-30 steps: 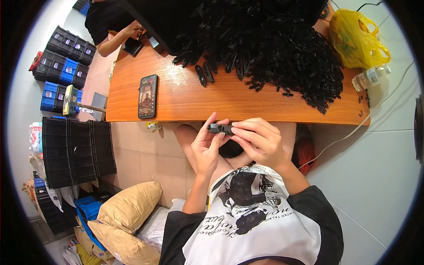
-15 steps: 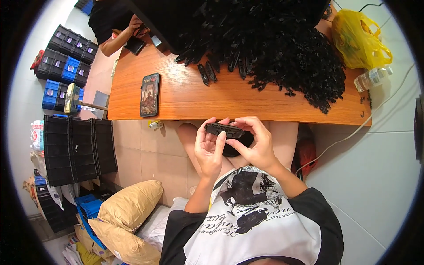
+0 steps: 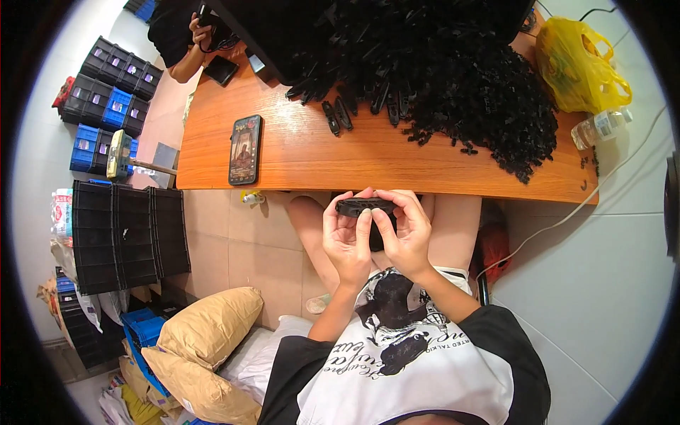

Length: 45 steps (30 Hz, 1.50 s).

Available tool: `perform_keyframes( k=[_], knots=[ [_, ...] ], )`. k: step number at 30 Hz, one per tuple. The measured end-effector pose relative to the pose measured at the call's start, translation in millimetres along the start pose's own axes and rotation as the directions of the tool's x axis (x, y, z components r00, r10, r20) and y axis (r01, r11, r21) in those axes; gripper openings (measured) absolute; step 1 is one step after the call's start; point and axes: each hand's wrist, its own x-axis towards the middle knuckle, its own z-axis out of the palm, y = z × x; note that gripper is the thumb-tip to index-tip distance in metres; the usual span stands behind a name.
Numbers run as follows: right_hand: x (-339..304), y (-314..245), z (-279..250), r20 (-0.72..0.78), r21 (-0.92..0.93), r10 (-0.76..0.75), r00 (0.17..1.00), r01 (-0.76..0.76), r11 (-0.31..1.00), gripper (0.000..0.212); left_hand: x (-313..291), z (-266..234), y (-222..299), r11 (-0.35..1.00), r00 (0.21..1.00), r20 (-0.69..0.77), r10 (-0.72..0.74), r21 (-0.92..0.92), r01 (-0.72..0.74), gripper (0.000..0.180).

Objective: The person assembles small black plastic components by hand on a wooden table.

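Note:
Both hands hold one long, narrow black plastic part (image 3: 364,206) in front of the table's near edge, above my lap. My left hand (image 3: 346,237) grips its left end, fingers behind and thumb pressed on the near side. Around the right end, my right hand (image 3: 407,230) is closed in the same way, its thumb beside the left one. On the table beyond lie several similar oblong black parts (image 3: 331,117). Behind them a large heap of small black plastic pieces (image 3: 482,106) spreads to the right. Fingers hide much of the held part.
On the wooden table (image 3: 297,159) lies a phone (image 3: 245,150) with its screen lit. A yellow plastic bag (image 3: 577,67) and a clear bottle (image 3: 601,127) are at the right. Another person's hand (image 3: 202,32) shows far left. Black crates (image 3: 127,237) and tan padded bags (image 3: 209,326) stand left.
My right hand has shifted from a tilted hold to one matching the left, both thumbs now side by side on the black part. The other person's hand has risen with a dark object.

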Motion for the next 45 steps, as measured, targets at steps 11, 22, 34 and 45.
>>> perform_keyframes(
  k=[11, 22, 34, 45],
  knots=[
    [-29, 14, -25, 0.132, -0.203, 0.113, 0.985, -0.085, 0.976, 0.022, -30, -27, -22, 0.977, 0.978, -0.031, -0.208, -0.063, 0.206, 0.030],
    [-51, 93, -69, 0.156, -0.777, 0.204, 0.966, -0.007, 0.630, 0.030, 28, -60, -52, 0.543, 0.962, 0.099, 0.256, 0.809, -0.228, 0.027],
    [93, 57, -99, 0.297, -0.824, -0.313, 0.902, 0.408, 0.394, 0.016, 132, -60, -98, 0.267, 0.902, 0.266, 0.341, 0.892, -0.364, 0.043],
    [89, 67, -96, 0.276, -0.774, -0.280, 0.919, 0.385, 0.502, 0.016, 122, -57, -85, 0.256, 0.912, 0.168, 0.374, 0.927, -0.275, 0.029]
  ],
)
